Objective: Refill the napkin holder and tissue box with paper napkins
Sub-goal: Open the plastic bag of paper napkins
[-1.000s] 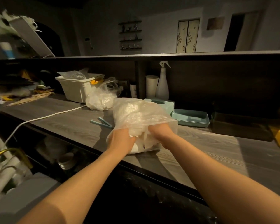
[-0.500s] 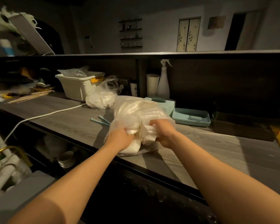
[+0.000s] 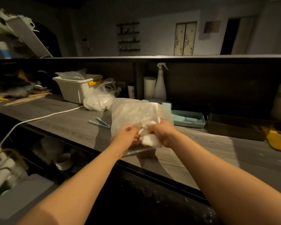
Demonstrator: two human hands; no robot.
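Both hands, left hand (image 3: 126, 135) and right hand (image 3: 164, 133), gripping napkins (image 3: 148, 140) at bag (image 3: 136, 114) mouth.

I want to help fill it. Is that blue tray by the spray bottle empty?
Looks empty. The blue tray shows only its bare bottom, sitting flat on the counter beside the plastic bag.

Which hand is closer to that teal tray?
Right. The right hand is just in front and left of the tray; the left hand is farther left, across the napkin bag.
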